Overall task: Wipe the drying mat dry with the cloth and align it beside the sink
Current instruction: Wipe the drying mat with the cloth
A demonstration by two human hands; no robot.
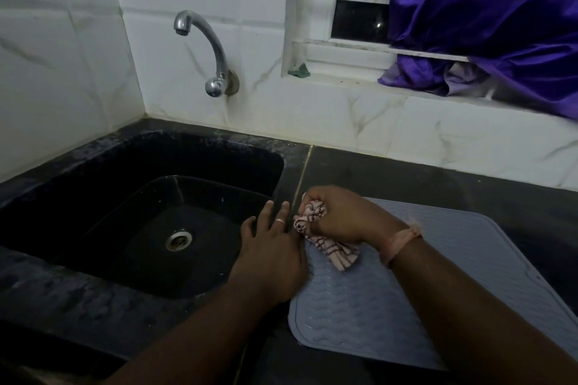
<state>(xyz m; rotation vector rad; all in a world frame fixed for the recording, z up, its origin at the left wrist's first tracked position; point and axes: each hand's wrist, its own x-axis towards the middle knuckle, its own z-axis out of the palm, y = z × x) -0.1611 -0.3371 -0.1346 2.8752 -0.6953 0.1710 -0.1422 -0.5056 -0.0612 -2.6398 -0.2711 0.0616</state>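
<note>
Head view: looking down at a grey drying mat (391, 306) lying flat on the dark desk (422, 175), just right of the black sink (93, 184). Running its long axis from the near left corner away toward the far right, slightly skewed against the sink's right rim; wavy ridges crossing the surface, rounded near-left corner pointing back toward the viewer.

Gripping a bunched pink striped cloth (316, 234) in the right hand (344, 216), fingers curled tight round it, pressing the wad onto the mat's far left part; one loose end of cloth trailing toward the mat's middle. Wearing a pale band (403, 242) on that wrist.

Resting the left hand (272, 247) with straight, spread fingers on the narrow strip of desk between sink and mat, palm side touching the mat's left edge, fingertips reaching toward the sink rim; showing a ring on one finger. Sitting just beside each other, the two hands, with the cloth between them.

Leaving bare desk beyond the mat's far edge up to the tiled wall, and more to its right. Hanging over the sink's back, a chrome tap (206, 50); draping over the window bars at upper right, a purple fabric (488, 19).
</note>
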